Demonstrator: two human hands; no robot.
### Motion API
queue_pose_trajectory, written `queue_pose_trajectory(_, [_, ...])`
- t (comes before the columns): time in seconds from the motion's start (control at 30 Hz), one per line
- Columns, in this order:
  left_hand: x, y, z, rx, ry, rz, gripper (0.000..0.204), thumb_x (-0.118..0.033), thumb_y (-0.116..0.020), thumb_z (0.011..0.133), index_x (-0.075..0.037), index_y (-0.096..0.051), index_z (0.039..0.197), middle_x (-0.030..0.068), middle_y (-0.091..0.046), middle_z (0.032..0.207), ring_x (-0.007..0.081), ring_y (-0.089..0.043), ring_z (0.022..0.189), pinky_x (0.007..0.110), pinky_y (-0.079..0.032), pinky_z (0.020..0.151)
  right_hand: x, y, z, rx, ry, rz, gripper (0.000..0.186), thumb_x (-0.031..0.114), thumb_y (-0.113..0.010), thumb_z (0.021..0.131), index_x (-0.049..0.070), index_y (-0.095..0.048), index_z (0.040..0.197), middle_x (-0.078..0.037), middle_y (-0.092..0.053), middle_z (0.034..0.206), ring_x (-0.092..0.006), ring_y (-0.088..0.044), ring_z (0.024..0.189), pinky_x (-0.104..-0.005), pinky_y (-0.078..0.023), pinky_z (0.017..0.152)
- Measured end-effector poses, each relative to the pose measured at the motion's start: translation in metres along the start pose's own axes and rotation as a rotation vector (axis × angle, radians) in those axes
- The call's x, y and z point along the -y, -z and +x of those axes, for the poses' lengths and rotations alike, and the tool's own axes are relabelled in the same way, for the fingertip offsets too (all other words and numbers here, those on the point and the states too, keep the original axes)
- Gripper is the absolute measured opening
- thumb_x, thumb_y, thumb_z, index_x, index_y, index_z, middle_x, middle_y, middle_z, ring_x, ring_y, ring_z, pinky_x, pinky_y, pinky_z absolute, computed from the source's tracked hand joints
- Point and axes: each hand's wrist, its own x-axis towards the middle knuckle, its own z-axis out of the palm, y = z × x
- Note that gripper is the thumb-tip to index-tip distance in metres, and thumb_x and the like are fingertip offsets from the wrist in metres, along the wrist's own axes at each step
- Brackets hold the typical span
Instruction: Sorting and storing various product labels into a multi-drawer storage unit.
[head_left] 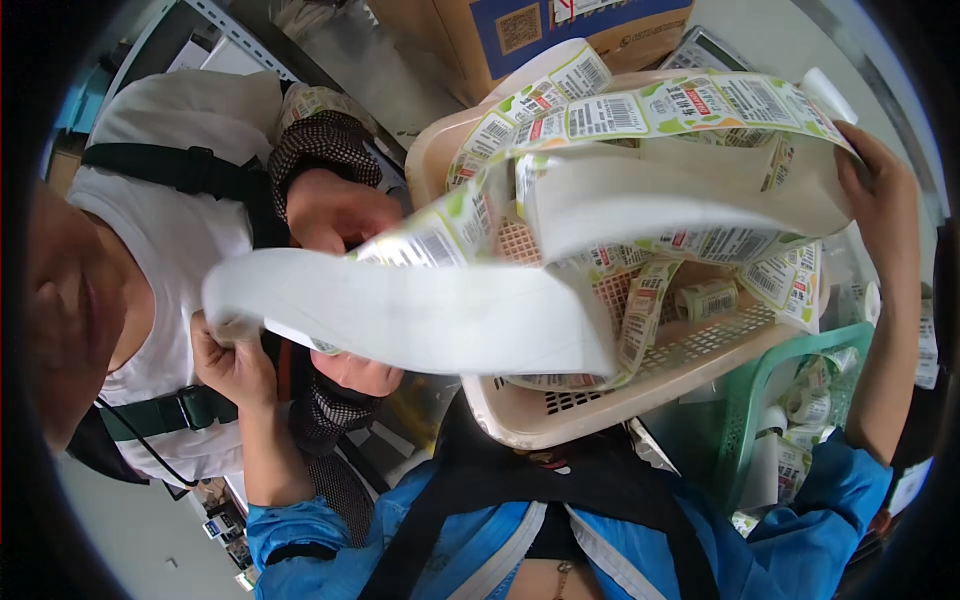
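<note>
My left hand (240, 365), at the left, is closed on a curled label strip (400, 310), whose white backing faces up. My right hand (875, 175), at the upper right, grips another stretch of printed label strip (700, 105) arching over a cream plastic basket (520, 420). Loops of green-and-white barcode labels lie tangled in the basket, with a small label roll (705, 300) among them. A co-worker's upper hand (340, 210) is beside the strip at the left; their lower hand (365, 372) is partly hidden under it.
A co-worker (170, 230) in a white top stands close at the left. A cardboard box (430, 30) and a calculator (700, 50) are at the back. A green basket (740, 440) with label rolls sits at the lower right. A metal rail (150, 40) runs at upper left.
</note>
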Motion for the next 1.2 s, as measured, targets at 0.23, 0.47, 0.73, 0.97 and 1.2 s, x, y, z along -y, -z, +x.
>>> queue_pose_trajectory(0.23, [0.004, 0.002, 0.001, -0.004, 0.009, 0.189, 0.014, -0.006, -0.064, 0.084, 0.006, -0.060, 0.091, 0.0042, -0.059, 0.079, 0.0095, -0.055, 0.069, 0.020, -0.045, 0.062, 0.003, 0.000, -0.001, 0.001, 0.063, -0.012, 0.027, 0.002, -0.054, 0.082, -0.005, -0.059, 0.108, -0.018, -0.065, 0.096, -0.0209, -0.065, 0.089, -0.0287, -0.048, 0.079])
queue_pose_trajectory(0.47, [-0.003, 0.006, -0.005, 0.023, 0.135, 0.189, 0.010, -0.005, -0.064, 0.083, 0.004, -0.060, 0.086, 0.0024, -0.057, 0.075, 0.0059, -0.047, 0.059, 0.018, -0.038, 0.055, -0.007, 0.003, -0.009, -0.016, 0.100, -0.045, 0.026, 0.003, -0.055, 0.081, -0.004, -0.060, 0.106, -0.019, -0.065, 0.093, -0.0225, -0.065, 0.086, -0.0294, -0.049, 0.078])
queue_pose_trajectory(0.73, [-0.020, 0.000, -0.024, -0.145, 0.026, 0.182, 0.022, -0.003, -0.064, 0.083, 0.002, -0.053, 0.102, 0.0031, -0.055, 0.077, 0.0075, -0.048, 0.067, 0.019, -0.040, 0.063, -0.030, 0.006, -0.027, -0.122, 0.186, -0.067, 0.028, 0.007, -0.055, 0.081, -0.003, -0.060, 0.106, -0.018, -0.066, 0.092, -0.0238, -0.066, 0.084, -0.0301, -0.049, 0.077])
queue_pose_trajectory(0.97, [-0.089, -0.025, -0.036, 0.092, -0.415, 0.089, 0.014, 0.006, -0.062, 0.072, 0.001, -0.059, 0.086, 0.0136, -0.061, 0.082, 0.0257, -0.055, 0.079, 0.035, -0.043, 0.076, -0.032, 0.009, -0.039, -0.186, 0.191, -0.033, 0.027, 0.008, -0.055, 0.082, -0.003, -0.062, 0.106, -0.018, -0.066, 0.093, -0.0231, -0.066, 0.085, -0.0295, -0.050, 0.076])
queue_pose_trajectory(1.2, [-0.152, -0.062, -0.012, 0.770, -0.544, -0.041, 0.025, -0.023, -0.075, 0.062, -0.009, -0.067, 0.082, 0.0024, -0.065, 0.083, 0.0198, -0.054, 0.070, 0.033, -0.037, 0.070, -0.045, 0.007, -0.033, -0.063, 0.082, 0.012, 0.029, 0.006, -0.056, 0.085, -0.001, -0.058, 0.113, -0.014, -0.064, 0.103, -0.0178, -0.062, 0.094, -0.0278, -0.046, 0.083])
